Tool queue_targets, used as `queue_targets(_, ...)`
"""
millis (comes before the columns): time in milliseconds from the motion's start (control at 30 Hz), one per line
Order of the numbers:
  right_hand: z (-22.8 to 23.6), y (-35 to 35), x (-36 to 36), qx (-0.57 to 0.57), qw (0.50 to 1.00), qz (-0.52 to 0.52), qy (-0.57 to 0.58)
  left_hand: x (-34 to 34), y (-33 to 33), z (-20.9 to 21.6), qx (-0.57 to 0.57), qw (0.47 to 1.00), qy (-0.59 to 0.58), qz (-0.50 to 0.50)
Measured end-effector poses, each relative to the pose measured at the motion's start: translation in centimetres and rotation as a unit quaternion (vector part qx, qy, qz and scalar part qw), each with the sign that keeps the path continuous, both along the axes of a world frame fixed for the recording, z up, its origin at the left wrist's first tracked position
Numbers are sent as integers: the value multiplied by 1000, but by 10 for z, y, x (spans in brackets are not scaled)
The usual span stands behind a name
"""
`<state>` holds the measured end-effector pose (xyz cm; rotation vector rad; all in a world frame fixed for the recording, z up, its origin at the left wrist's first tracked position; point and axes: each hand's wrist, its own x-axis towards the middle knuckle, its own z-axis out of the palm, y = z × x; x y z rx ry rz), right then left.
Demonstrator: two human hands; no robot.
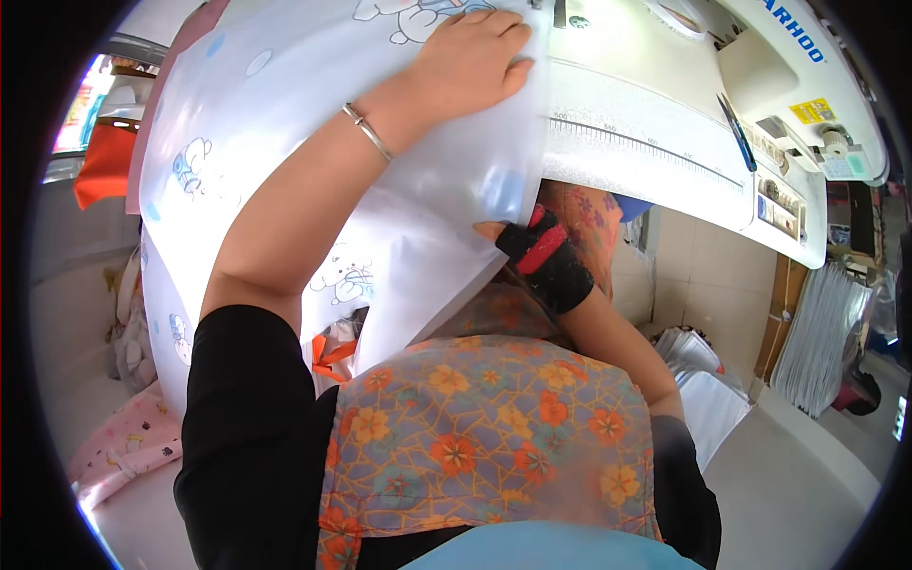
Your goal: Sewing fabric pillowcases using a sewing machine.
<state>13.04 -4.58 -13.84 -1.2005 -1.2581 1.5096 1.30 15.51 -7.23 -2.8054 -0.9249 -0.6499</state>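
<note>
A large, glossy white sheet with printed cartoon animals and blue spots spreads over the left of the sewing machine table and hangs toward my lap. My left hand lies palm down on it near its right edge, close to the machine, fingers extended and thumb apart. Lower down, my right hand, in a black and red fingerless glove, pinches the sheet's hanging right edge. Its thumb rests on top; the other fingers are hidden behind.
A white sewing machine stands at the upper right, on a table with a printed ruler. Dark blue thread snips lie beside it. Stacked white sheets stand at the right. Pink cloth hangs at the lower left.
</note>
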Motion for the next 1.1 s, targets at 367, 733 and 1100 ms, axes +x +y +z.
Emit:
queue_targets(367,-6,9,0,-14,998,-18,60,9,-9,24,-48,999,16,2)
queue_targets(733,-5,16,9,12,1000,10,-24,2,-3,17,-37,998,-7,-56)
queue_targets(1100,-38,51,-5,-73,924,-55,372,-26,-18,19,-70,997,-20,2)
